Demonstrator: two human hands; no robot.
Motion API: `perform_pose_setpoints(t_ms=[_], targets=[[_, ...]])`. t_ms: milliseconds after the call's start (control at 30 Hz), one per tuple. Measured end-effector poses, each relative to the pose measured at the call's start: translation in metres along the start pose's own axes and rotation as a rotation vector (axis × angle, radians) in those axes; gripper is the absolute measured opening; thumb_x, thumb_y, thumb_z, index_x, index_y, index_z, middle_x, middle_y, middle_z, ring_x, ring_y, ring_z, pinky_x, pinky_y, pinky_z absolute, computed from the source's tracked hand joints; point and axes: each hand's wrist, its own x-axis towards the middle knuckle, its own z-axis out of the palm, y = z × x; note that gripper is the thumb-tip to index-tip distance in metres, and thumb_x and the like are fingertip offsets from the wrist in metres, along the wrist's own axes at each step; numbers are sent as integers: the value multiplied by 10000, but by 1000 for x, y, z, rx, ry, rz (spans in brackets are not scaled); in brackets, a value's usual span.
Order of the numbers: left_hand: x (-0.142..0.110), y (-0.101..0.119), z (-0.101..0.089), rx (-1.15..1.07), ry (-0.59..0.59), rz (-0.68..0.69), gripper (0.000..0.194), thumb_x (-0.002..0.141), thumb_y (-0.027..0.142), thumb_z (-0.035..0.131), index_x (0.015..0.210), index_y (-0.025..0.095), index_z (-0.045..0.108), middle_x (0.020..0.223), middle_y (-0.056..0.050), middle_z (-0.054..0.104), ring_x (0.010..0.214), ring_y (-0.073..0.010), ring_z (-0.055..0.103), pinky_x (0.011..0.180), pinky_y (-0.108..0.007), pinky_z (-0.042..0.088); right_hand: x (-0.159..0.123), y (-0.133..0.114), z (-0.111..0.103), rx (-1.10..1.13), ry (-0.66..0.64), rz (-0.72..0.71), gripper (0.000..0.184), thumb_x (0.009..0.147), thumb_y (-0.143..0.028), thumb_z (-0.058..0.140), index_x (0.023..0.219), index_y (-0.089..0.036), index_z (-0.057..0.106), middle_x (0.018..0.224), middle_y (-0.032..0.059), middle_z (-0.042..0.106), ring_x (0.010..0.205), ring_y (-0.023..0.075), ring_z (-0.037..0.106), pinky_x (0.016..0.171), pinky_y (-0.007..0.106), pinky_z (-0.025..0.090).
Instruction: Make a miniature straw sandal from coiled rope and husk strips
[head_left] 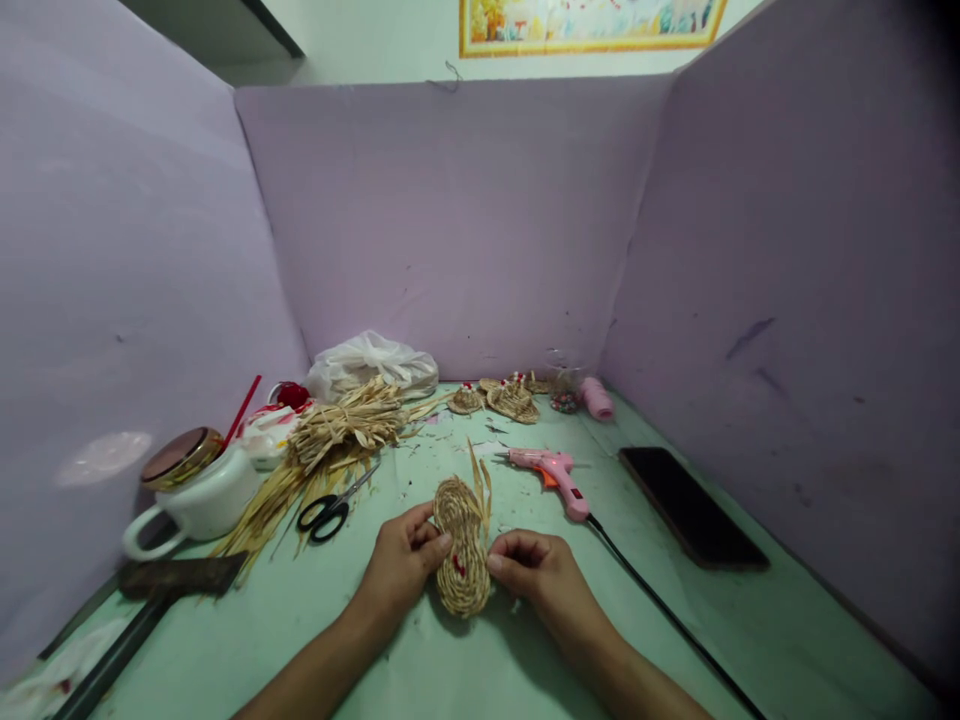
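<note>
A small sole-shaped piece of coiled, braided straw [459,520] is held over the near middle of the table, with a bit of red thread on its lower half. My left hand [405,555] grips its left edge between thumb and fingers. On the opposite side, my right hand [532,565] pinches at the right edge, thumb against forefinger; whether a loose strand is also caught there is hidden. Dry straw ends [482,485] stick up along the piece's upper right. Black-handled scissors [334,508] lie to the left, and a pink glue gun [555,475] to the right.
Left are a straw bundle [349,425], a white mug [214,500] topped by a round lidded jar, and a hammer [180,577]. A plastic bag [371,362], straw pieces [511,400] and pink thread spool [597,398] stand behind. A phone [690,505] and black cord [660,600] lie right.
</note>
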Motion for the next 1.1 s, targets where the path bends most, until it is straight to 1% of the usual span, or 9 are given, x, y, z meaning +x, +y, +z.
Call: perform_pose_setpoints(t_ms=[267, 367, 467, 567, 667, 767, 967, 1033, 1100], targets=[[-6, 3, 7, -4, 145, -69, 392, 544, 347, 689, 820, 105, 554, 445, 65, 477, 329, -53, 359, 314, -177, 283, 1, 0, 0, -35, 76, 56, 171, 578, -290, 667, 574, -121, 640, 410, -42, 469, 375, 55, 337, 396, 204, 252], [-9, 5, 9, -74, 157, -150, 289, 559, 308, 677, 721, 119, 529, 439, 46, 500, 346, -68, 416, 315, -180, 355, 1, 2, -1, -157, 119, -63, 208, 636, -320, 624, 674, -126, 686, 510, 8, 581, 472, 110, 471, 471, 232, 364], [-11, 8, 11, -208, 128, -261, 178, 615, 251, 629, 664, 116, 522, 479, 10, 545, 382, -80, 479, 365, -198, 433, 3, 2, -6, -292, 149, -173, 263, 705, -351, 558, 775, -140, 699, 702, 61, 671, 695, 194, 583, 637, 291, 442], [-13, 11, 11, -340, 87, -347, 85, 661, 182, 563, 667, 105, 530, 528, -33, 589, 425, -108, 541, 409, -224, 472, 1, -3, -12, -466, 83, -229, 332, 777, -378, 455, 883, -160, 682, 868, 80, 679, 827, 221, 589, 741, 334, 439], [-16, 12, 12, -392, 79, -364, 43, 670, 138, 551, 677, 98, 537, 535, -46, 600, 452, -123, 568, 448, -237, 491, -5, -8, -14, -782, -2, -351, 432, 707, -446, 554, 1026, -163, 619, 1014, 94, 629, 918, 246, 548, 798, 368, 411], [-18, 10, 14, -410, 39, -336, 78, 664, 146, 590, 714, 96, 558, 591, -55, 622, 491, -125, 575, 500, -261, 508, -10, -10, -10, -1009, -7, -423, 649, 576, -504, 663, 1109, -153, 547, 1036, 107, 589, 933, 267, 511, 803, 388, 390], [-19, 2, 18, -419, -31, -247, 234, 598, 175, 675, 797, 70, 611, 752, -84, 646, 683, -137, 589, 685, -260, 492, -11, -8, -7, -1072, 15, -421, 610, 588, -460, 665, 1097, -160, 514, 1052, 101, 559, 956, 252, 480, 830, 371, 352], [-18, 3, 17, -315, -53, -269, 279, 593, 221, 682, 810, 58, 616, 785, -104, 643, 691, -147, 585, 664, -257, 483, -10, -7, -8, -1070, 23, -418, 575, 591, -373, 666, 1102, -163, 504, 1065, 94, 549, 968, 243, 469, 838, 359, 344], [-17, 8, 14, -121, 19, -271, 374, 608, 277, 664, 908, 64, 596, 866, -129, 632, 718, -184, 590, 634, -295, 483, -9, -7, -10, -1075, 10, -410, 563, 580, -271, 654, 1111, -164, 497, 1069, 85, 540, 962, 234, 461, 830, 348, 343]])
